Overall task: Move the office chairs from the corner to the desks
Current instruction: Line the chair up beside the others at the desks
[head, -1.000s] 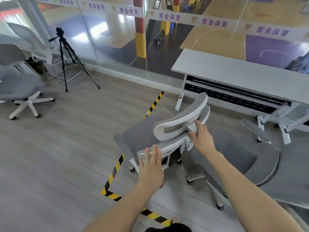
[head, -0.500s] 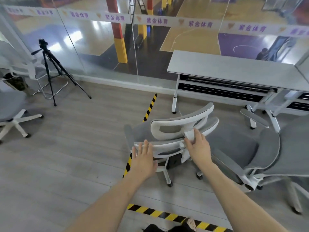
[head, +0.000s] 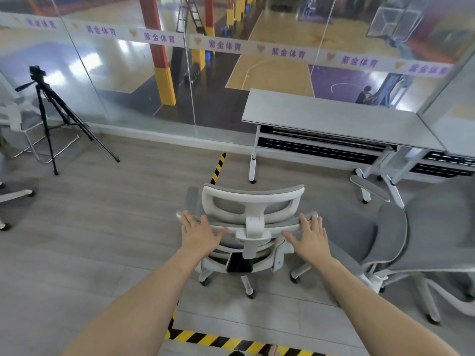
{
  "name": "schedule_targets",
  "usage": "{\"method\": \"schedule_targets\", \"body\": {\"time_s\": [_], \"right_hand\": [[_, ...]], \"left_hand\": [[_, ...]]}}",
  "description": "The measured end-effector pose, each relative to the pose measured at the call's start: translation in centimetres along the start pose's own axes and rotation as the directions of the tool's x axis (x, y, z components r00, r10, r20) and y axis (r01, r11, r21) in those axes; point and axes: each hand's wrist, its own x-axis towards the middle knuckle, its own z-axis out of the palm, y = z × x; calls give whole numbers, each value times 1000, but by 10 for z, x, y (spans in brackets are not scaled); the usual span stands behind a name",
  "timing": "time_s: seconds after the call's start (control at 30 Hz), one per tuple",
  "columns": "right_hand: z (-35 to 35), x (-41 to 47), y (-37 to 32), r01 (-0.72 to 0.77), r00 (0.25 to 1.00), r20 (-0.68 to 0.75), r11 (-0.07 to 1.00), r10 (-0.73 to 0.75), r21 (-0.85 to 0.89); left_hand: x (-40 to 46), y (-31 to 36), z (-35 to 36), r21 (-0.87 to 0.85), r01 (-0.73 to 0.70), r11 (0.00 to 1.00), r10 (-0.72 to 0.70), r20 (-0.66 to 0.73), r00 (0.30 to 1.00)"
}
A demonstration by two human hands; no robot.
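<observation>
A grey mesh office chair (head: 253,195) with a white frame and headrest stands in front of me, its back towards me and its seat facing the long grey desk (head: 334,116). My left hand (head: 199,235) lies over the left end of the backrest's top edge. My right hand (head: 311,240) lies over the right end, fingers curled across the rim. The headrest post sits between my hands. The chair's castors rest on the wood floor a short way from the desk's left leg.
A second grey office chair (head: 424,227) stands close on the right, by the desk legs. A black camera tripod (head: 48,111) and a white-framed chair (head: 23,119) are at far left. Black-and-yellow floor tape (head: 218,167) runs under the chair. A glass wall (head: 144,80) lies behind the desk.
The chair has turned from facing left to squarely facing the desk. My hands have spread out to the two ends of the backrest, and my view has swung towards the desk.
</observation>
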Motion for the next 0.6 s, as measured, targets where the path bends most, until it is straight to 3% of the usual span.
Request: {"method": "schedule_targets", "body": {"time_s": [0.2, 0.33, 0.6], "right_hand": [[-10, 11, -15, -41, 991, 127, 995, 29, 90], [-4, 21, -24, -83, 991, 122, 975, 58, 208], [-7, 86, -32, -91, 995, 69, 966, 76, 240]], "left_hand": [[22, -9, -7, 56, -45, 997, 46, -12, 999], [46, -11, -17, 55, -67, 996, 66, 21, 998], [116, 7, -39, 13, -112, 994, 112, 16, 994]]}}
